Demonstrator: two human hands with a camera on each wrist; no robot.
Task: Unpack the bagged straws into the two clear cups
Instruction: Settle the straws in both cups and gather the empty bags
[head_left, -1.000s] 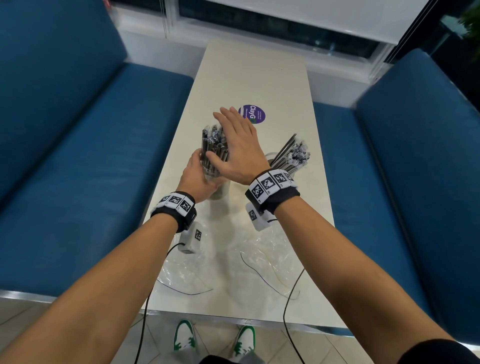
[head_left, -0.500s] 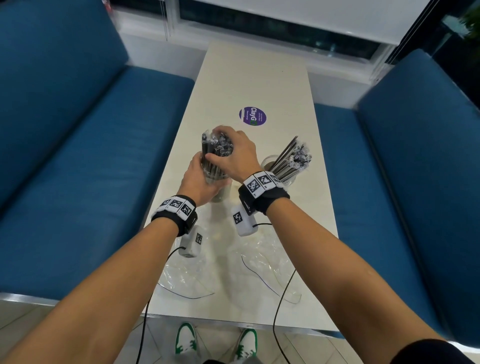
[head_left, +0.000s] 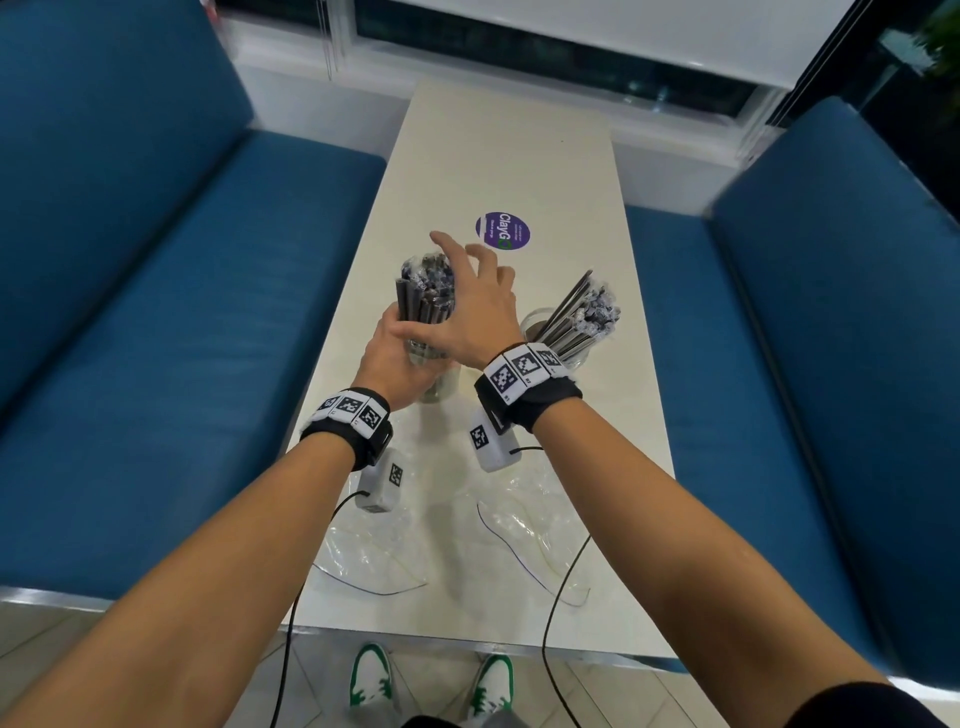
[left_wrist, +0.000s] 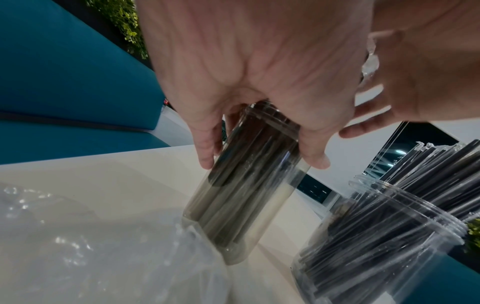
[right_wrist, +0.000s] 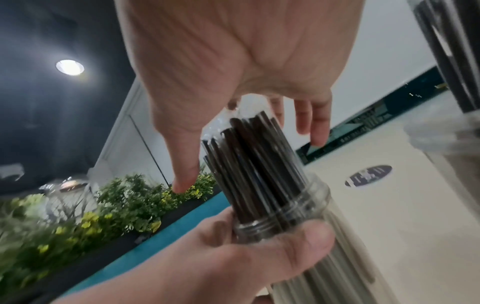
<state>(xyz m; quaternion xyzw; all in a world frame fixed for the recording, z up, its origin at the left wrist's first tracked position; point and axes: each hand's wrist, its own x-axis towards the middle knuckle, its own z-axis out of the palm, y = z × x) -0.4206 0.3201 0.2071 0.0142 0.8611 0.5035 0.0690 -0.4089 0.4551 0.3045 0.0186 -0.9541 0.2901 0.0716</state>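
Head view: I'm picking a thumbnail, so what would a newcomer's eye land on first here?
First the two hands meeting mid-table: the left hand grips a clear cup packed with dark wrapped straws, while the right hand hovers spread over their tops. To the right a second clear cup holds straws fanning rightward. Beyond sits a purple round sticker; empty clear bags lie nearer the person.

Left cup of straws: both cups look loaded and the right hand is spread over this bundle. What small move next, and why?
Probably bring the right hand down to pat the straws level while the left hand grips the left cup. Their wrapped tips stand uneven above the rim, and the cup is tilted in both wrist views.
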